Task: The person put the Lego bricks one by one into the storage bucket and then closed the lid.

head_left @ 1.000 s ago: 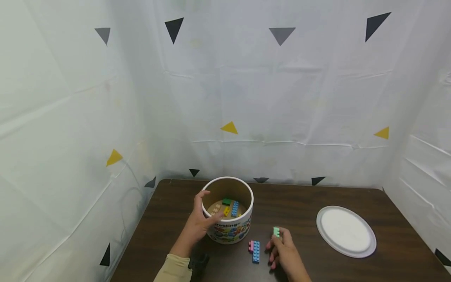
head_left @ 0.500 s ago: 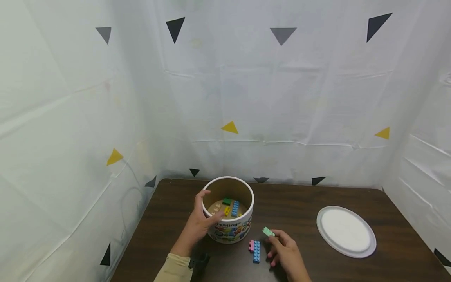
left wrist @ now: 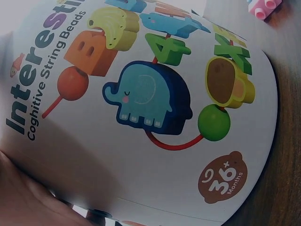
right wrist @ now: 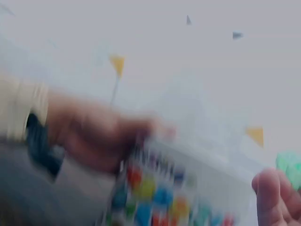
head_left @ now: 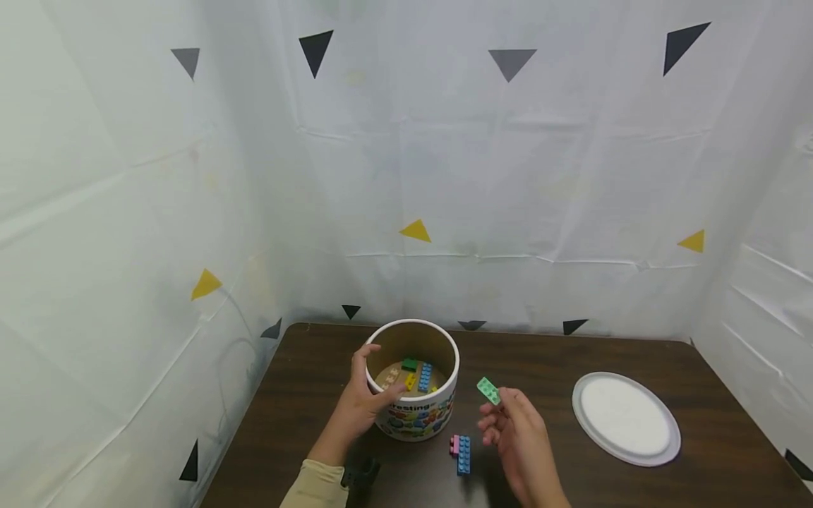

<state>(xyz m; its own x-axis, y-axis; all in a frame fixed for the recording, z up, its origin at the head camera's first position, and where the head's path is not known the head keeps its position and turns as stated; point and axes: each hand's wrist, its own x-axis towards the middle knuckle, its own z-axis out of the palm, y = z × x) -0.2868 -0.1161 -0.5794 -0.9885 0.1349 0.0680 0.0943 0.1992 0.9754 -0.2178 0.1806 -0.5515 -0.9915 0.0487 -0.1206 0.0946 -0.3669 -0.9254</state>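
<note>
My left hand (head_left: 363,398) grips the near left rim of a round white tub (head_left: 413,418), thumb hooked over the edge. Printed string beads and an elephant cover the tub's wall in the left wrist view. Inside lie several toy bricks, among them a blue brick (head_left: 425,377), a green brick (head_left: 409,365) and a yellow brick (head_left: 410,382). To the tub's right, my right hand (head_left: 519,434) pinches a light green brick (head_left: 488,391) above the table. The right wrist view is blurred and shows this light green brick (right wrist: 289,168) only in part.
A blue brick (head_left: 464,455) and a pink brick (head_left: 454,444) lie side by side on the dark wooden table (head_left: 305,367), in front of the tub. A round white lid (head_left: 625,418) lies at the right. White sheeting (head_left: 483,176) stands behind the table and at both sides.
My right hand has lifted and moved slightly away from me with the light green brick, which has turned to show its studs. The left hand keeps its hold on the tub's rim.
</note>
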